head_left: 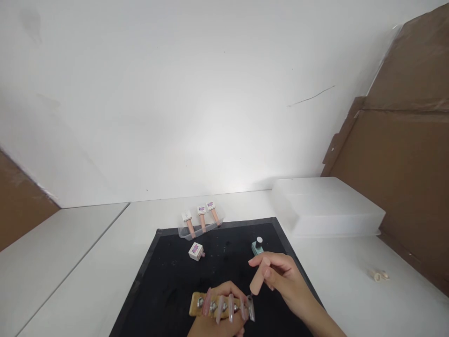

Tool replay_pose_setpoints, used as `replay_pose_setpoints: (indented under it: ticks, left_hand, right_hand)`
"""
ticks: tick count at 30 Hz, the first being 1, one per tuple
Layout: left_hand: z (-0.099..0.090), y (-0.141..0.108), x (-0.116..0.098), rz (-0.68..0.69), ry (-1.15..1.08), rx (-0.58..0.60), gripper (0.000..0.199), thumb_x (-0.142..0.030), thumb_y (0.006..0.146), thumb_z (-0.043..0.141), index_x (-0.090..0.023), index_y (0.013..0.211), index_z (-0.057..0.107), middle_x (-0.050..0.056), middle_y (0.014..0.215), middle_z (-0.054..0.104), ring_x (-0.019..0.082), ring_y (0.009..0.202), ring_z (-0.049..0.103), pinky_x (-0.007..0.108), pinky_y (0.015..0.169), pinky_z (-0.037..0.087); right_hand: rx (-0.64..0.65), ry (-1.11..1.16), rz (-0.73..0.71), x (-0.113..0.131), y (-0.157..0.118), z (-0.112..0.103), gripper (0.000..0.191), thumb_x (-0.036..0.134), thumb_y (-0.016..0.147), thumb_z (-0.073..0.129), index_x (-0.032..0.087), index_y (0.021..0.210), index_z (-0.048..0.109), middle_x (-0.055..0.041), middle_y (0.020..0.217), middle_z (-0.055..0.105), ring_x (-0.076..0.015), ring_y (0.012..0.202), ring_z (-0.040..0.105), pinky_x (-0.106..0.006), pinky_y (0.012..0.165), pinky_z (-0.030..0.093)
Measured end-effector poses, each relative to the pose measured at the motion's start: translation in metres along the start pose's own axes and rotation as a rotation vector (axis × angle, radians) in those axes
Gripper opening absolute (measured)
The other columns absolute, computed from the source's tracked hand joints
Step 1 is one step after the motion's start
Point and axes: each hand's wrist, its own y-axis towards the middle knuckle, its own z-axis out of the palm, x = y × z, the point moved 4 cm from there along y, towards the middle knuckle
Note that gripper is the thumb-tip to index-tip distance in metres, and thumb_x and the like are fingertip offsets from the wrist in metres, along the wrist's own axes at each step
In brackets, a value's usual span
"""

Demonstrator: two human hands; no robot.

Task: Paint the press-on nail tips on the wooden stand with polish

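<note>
My left hand (219, 325) is closed around a wooden nail display stand (194, 306) at the bottom of the view. Several long false nails (220, 309) stand on its round metal mounts, pinkish or clear. Between the thumb and fingers of my right hand (289, 283) is a nail polish brush with a peach cap handle (258, 281), tilted downward. Its tip meets or hovers just over the clear rightmost nail (251, 309); I cannot tell which. An uncapped white polish bottle (196, 251) lies on its side on the black mat, its neck to the right.
A shallow clear tray (185, 236) at the mat's back edge holds three white bottles with peach caps. Beyond my right hand is a teal bottle (256, 248) with a white top. A white plastic bin (333, 206) and small beige pieces (379, 275) are to the right.
</note>
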Motion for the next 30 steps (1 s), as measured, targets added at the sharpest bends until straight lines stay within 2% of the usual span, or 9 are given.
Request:
replay_pose_setpoints:
  ticks: [5, 9, 12, 16, 19, 25, 30]
  left_hand:
    - [0.001, 0.002, -0.001, -0.041, 0.023, -0.022, 0.015, -0.028, 0.065, 0.066, -0.018, 0.069, 0.056, -0.006, 0.054, 0.056, 0.009, 0.042, 0.051, 0.024, 0.049, 0.043]
    - [0.002, 0.002, -0.003, -0.066, 0.09, -0.069, 0.011, -0.024, 0.065, 0.062, -0.02, 0.064, 0.052, -0.006, 0.051, 0.057, 0.011, 0.042, 0.054, 0.023, 0.048, 0.041]
    - [0.004, 0.001, -0.003, -0.048, 0.073, -0.065, 0.013, -0.027, 0.065, 0.063, -0.02, 0.065, 0.053, -0.007, 0.049, 0.055, 0.01, 0.041, 0.053, 0.024, 0.048, 0.042]
    - [0.002, 0.001, 0.001, -0.057, 0.079, -0.071, 0.016, -0.03, 0.066, 0.066, -0.018, 0.066, 0.055, -0.006, 0.051, 0.056, 0.01, 0.041, 0.053, 0.023, 0.047, 0.041]
    - [-0.002, 0.001, 0.002, -0.044, 0.073, -0.06, 0.021, -0.035, 0.066, 0.069, -0.018, 0.067, 0.057, -0.006, 0.05, 0.057, 0.011, 0.042, 0.055, 0.022, 0.046, 0.041]
    - [-0.01, -0.003, 0.003, 0.005, -0.146, -0.042, 0.039, -0.048, 0.058, 0.078, -0.016, 0.07, 0.058, -0.005, 0.05, 0.059, 0.01, 0.041, 0.055, 0.023, 0.046, 0.046]
    - [-0.009, -0.005, 0.003, 0.0, -0.324, -0.029, 0.039, -0.044, 0.056, 0.082, -0.016, 0.069, 0.057, -0.006, 0.051, 0.059, 0.006, 0.039, 0.051, 0.022, 0.043, 0.047]
  right_hand:
    - [0.087, -0.002, 0.023, -0.004, -0.002, 0.003, 0.037, 0.052, 0.084, 0.058, 0.018, 0.082, 0.073, -0.0017, 0.051, 0.069, -0.0122, 0.04, 0.044, -0.026, 0.044, 0.036]
    - [0.091, -0.056, 0.018, -0.005, -0.003, 0.003, 0.033, 0.047, 0.085, 0.059, 0.019, 0.076, 0.073, -0.0019, 0.053, 0.07, -0.015, 0.049, 0.053, -0.029, 0.058, 0.044]
    - [0.063, -0.061, 0.028, -0.003, -0.003, 0.002, 0.032, 0.044, 0.086, 0.058, 0.019, 0.073, 0.073, -0.0015, 0.055, 0.069, -0.0137, 0.047, 0.049, -0.029, 0.056, 0.044]
    - [-0.041, -0.043, 0.021, -0.002, -0.001, -0.003, 0.028, 0.044, 0.083, 0.063, 0.018, 0.084, 0.072, -0.0023, 0.06, 0.069, -0.0139, 0.049, 0.049, -0.027, 0.052, 0.041]
    - [-0.095, 0.017, 0.032, -0.008, -0.001, -0.005, 0.034, 0.05, 0.086, 0.057, 0.017, 0.088, 0.068, -0.0036, 0.062, 0.07, -0.0116, 0.044, 0.043, -0.024, 0.044, 0.035]
    - [-0.148, 0.227, 0.131, -0.017, -0.003, -0.003, 0.042, 0.056, 0.087, 0.05, 0.017, 0.075, 0.059, 0.0044, 0.046, 0.055, -0.0062, 0.035, 0.036, -0.02, 0.041, 0.028]
    - [-0.113, 0.379, 0.232, -0.016, -0.002, 0.001, 0.04, 0.054, 0.09, 0.049, 0.017, 0.077, 0.056, 0.0061, 0.046, 0.05, -0.0056, 0.036, 0.033, -0.02, 0.041, 0.024]
